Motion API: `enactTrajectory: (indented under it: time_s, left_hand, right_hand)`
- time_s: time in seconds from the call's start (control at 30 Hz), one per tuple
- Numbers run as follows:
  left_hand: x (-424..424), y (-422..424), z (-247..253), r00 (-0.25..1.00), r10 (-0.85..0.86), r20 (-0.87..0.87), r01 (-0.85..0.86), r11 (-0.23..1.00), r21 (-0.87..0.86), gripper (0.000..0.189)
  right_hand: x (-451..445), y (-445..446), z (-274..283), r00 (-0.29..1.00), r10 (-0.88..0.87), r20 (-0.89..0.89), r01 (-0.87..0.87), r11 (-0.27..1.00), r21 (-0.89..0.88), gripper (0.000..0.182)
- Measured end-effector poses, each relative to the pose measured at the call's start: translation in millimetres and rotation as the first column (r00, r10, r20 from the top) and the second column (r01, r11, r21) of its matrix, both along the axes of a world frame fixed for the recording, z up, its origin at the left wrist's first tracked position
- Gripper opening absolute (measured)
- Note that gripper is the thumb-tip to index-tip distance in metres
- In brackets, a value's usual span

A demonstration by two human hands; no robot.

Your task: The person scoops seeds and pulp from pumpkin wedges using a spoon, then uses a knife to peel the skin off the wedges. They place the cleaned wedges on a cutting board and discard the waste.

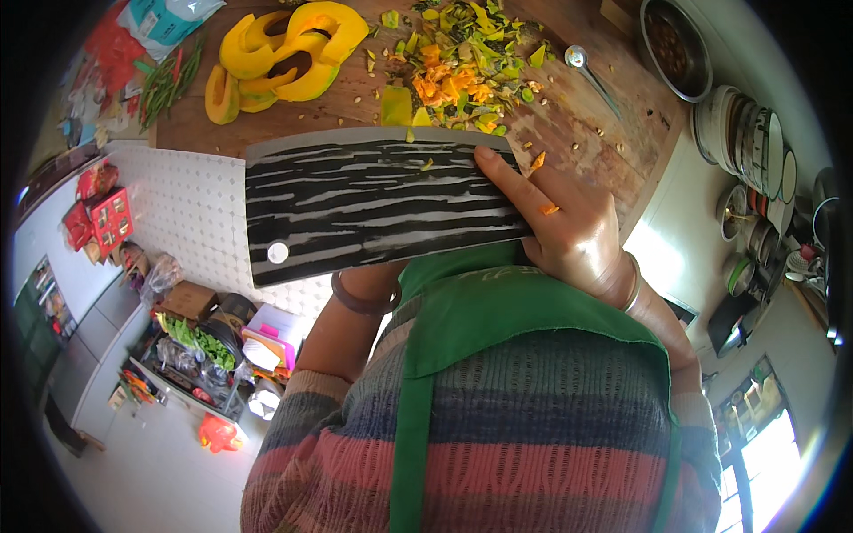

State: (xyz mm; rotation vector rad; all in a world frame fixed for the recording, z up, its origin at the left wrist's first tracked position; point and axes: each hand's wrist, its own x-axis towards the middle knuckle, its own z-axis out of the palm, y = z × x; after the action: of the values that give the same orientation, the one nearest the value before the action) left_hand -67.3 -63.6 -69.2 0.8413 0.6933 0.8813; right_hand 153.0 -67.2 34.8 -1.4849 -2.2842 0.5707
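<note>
A wide cleaver with a black-streaked blade and a round hole near one corner is held up flat over the near edge of the wooden board. My right hand grips it at its right end, index finger laid along the blade; the handle is hidden. Orange bits cling to this hand. My left hand is hidden behind the blade; only its wrist with a dark bangle shows. Peeled pumpkin slices lie in a pile at the board's upper left. Green peelings and orange pumpkin pulp are heaped beyond the blade.
A metal spoon and scattered seeds lie on the board's right part. A steel bowl and stacked dishes stand beyond the right edge. Green beans and plastic bags lie at the upper left.
</note>
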Motion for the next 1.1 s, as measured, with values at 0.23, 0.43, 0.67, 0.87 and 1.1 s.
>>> enactTrajectory:
  time_s: [0.23,0.43,0.67,0.87,1.1]
  left_hand:
    - [2.5,7.1,9.4,0.758,0.293,-0.583,0.245,0.7,0.671,0.052]
    - [26.7,9.6,54.3,0.96,0.096,-0.262,-0.144,0.975,-0.168,0.037]
    - [23.3,25.2,50.2,0.934,0.076,-0.35,-0.04,0.993,0.11,0.037]
    - [9.2,18.7,28.1,0.782,0.201,-0.591,0.155,0.855,0.495,0.046]
    - [16.0,16.6,27.1,0.766,0.214,-0.606,0.162,0.849,0.504,0.035]
  right_hand:
    - [0.9,1.4,-13.0,0.999,-0.018,0.048,0.015,0.998,0.058,0.06]
    - [5.1,8.9,-39.9,0.987,-0.161,-0.022,0.162,0.983,0.083,0.061]
    - [19.8,15.7,-40.6,0.98,-0.175,-0.098,0.181,0.982,0.054,0.063]
    - [8.4,7.2,1.6,1.0,-0.008,0.012,0.008,1.0,-0.013,0.06]
    - [6.0,6.4,2.6,1.0,0.009,0.03,-0.008,1.0,-0.007,0.062]
